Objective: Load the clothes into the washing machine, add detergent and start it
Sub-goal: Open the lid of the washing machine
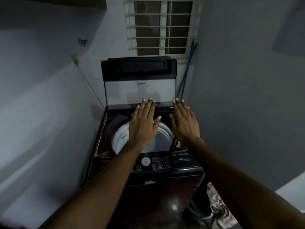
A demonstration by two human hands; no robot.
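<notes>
Dim corner with pale walls [49,96], taken up by a dark top-loading washing machine [145,192]; behind the machine, a barred window [162,25]; just right of the machine's raised lid, blue and green sticks [186,75] leaning in the wall corner; left of the machine, a wall socket [75,61] with a cord [90,85] slanting down toward the machine's back edge.

Lid [140,85] standing upright at the back of the machine, glass pane below, dark handle band above; under it, the round white drum [158,139] showing open, perforated inner wall visible, contents not discernible; at the machine's front edge, a control panel [153,162] with a round white knob [145,161] and small buttons.

Left hand [143,124] stretched flat over the drum opening, palm down, fingers straight and lightly spread, holding nothing, fingertips near the lid's lower edge; contact with the lid impossible to tell. Right hand [184,123] beside it over the drum's right rim, likewise flat, fingers extended, holding nothing.

On the floor right of the machine, crumpled pale clothes [216,210] in a heap, well apart from both hands.
</notes>
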